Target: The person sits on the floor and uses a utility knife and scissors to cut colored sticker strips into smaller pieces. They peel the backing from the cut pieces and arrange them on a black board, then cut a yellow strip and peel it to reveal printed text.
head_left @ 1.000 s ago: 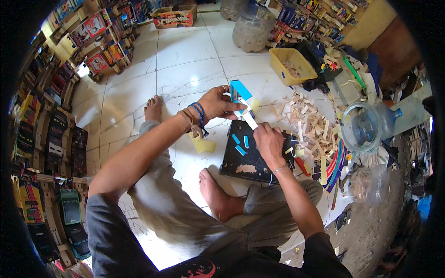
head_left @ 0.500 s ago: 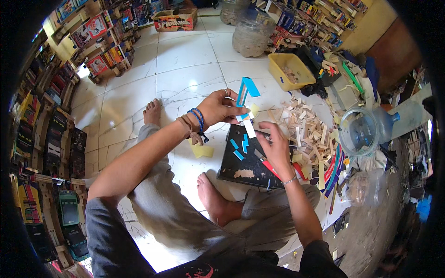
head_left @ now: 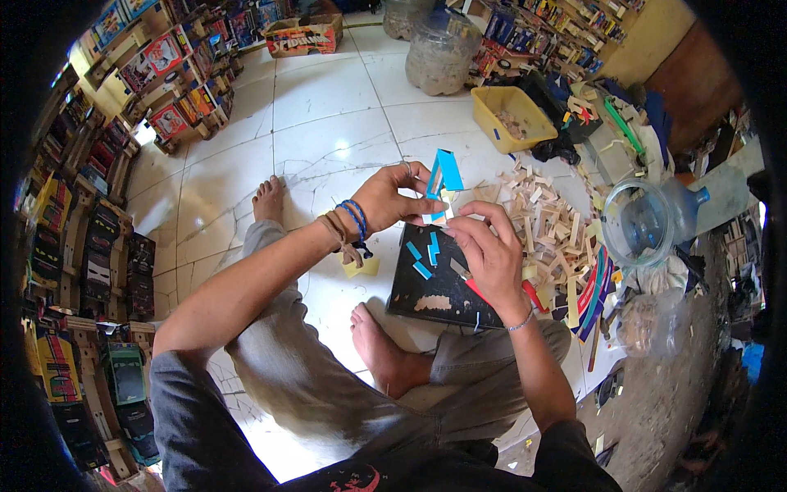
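Observation:
My left hand [head_left: 393, 195], wearing blue and brown wristbands, pinches a small angled blue-and-white piece [head_left: 448, 170] between thumb and fingers. Bare wood colour shows along the inside of its blue upper part. My right hand [head_left: 493, 256] is closed at the piece's lower white end, thumb and fingertips together there; the exact grip is partly hidden. Below the hands is a low black board [head_left: 407, 289] bearing several small blue strips [head_left: 422, 269]. A cutter blade [head_left: 459, 269] and something red lie beside my right hand, partly covered by it.
Loose wooden pieces [head_left: 548, 215] are heaped right of the board. Behind them sits a yellow tub [head_left: 490, 127]. A clear plastic bottle [head_left: 639, 221] lies at the right. Stacked toy trucks [head_left: 168, 115] line the left; a printed carton [head_left: 303, 37] stands at the back.
My right hand has risen to the piece and closed at its white end, where a white strip hung before. The blue part has tilted and turned its broad face more into view.

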`<state>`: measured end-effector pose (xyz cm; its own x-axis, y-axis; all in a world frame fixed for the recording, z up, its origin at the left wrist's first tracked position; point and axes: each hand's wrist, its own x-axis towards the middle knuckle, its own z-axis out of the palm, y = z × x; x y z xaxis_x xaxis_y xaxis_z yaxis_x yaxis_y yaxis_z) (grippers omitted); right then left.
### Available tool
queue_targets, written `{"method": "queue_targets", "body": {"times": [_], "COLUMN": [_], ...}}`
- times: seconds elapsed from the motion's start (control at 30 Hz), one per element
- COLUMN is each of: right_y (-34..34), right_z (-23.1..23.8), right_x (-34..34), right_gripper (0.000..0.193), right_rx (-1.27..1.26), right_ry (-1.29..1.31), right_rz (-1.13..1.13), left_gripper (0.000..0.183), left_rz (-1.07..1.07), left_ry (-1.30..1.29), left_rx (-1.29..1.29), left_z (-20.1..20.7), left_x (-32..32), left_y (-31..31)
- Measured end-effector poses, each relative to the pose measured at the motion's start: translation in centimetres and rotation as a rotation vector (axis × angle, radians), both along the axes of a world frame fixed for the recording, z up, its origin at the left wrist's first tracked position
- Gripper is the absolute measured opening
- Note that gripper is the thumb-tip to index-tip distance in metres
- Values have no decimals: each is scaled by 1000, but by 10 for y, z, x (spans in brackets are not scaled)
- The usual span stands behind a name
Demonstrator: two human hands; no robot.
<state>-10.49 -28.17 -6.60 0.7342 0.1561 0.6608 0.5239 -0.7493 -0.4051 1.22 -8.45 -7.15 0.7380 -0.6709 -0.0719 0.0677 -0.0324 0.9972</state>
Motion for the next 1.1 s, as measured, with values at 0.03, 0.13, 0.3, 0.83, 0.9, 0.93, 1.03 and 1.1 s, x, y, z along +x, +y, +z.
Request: {"method": "queue_targets", "body": {"times": [0.03,0.13,0.3,0.83,0.9,0.93,1.03,1.1], "right_y": [0,2,2,-4,-4,-4,-4,-4], "right_z": [2,7,12,23,23,24,24,23], "right_x": [2,9,19,30,29,29,27,26], "right_gripper": [17,12,14,12,12,12,12,14], "right_rx": [-1,93,108,141,152,153,147,134], "right_ry": [10,56,87,113,133,139,142,157], "right_rz": [-1,26,-23,-54,-52,-54,-61,-73], "left_gripper": [38,37,32,46,47,48,51,52], "left_rz": [-7,-29,-34,-75,-89,-87,-92,-112], "left_ry": [-2,11,63,219,241,228,181,142], "left_rx": [-3,-36,-126,-106,-135,-128,-98,-66], "left_z": [-1,-4,-4,14,16,16,17,18], "left_x": [0,0,-4,-10,-11,-12,-13,-14], "left_y": [-1,-2,-3,-2,-2,-2,-1,0]}}
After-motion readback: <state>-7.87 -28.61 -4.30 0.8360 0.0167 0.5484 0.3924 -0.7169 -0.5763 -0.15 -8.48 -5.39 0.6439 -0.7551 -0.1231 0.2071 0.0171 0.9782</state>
